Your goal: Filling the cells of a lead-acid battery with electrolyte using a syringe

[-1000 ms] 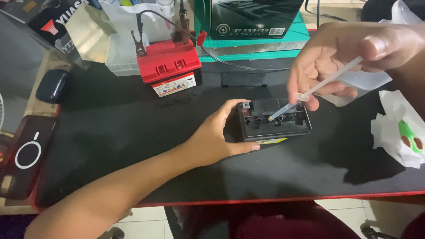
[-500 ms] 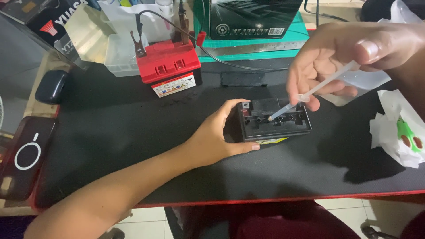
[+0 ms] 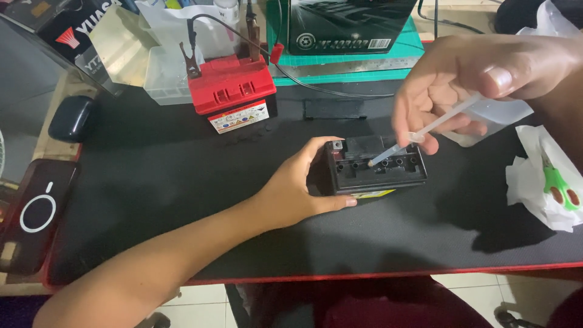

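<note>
Black battery [image 3: 376,170] sits mid-mat [image 3: 152,182], filler holes up. Left hand [image 3: 297,188] grasps its left end, fingers wrapped around the side. Right hand [image 3: 467,79], above and right of the battery, pinches a thin syringe [image 3: 419,136], tip at a left hole. Risk: a tilted tip misses the hole and liquid spills over the top (the left thumb lies close). Red battery [image 3: 231,97] behind, clips attached; scissors [image 3: 559,185] far right.

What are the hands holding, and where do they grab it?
The left hand grips the small black battery by its left end. The right hand pinches a thin clear dropper at its upper end, tip down at the battery's top.
</note>
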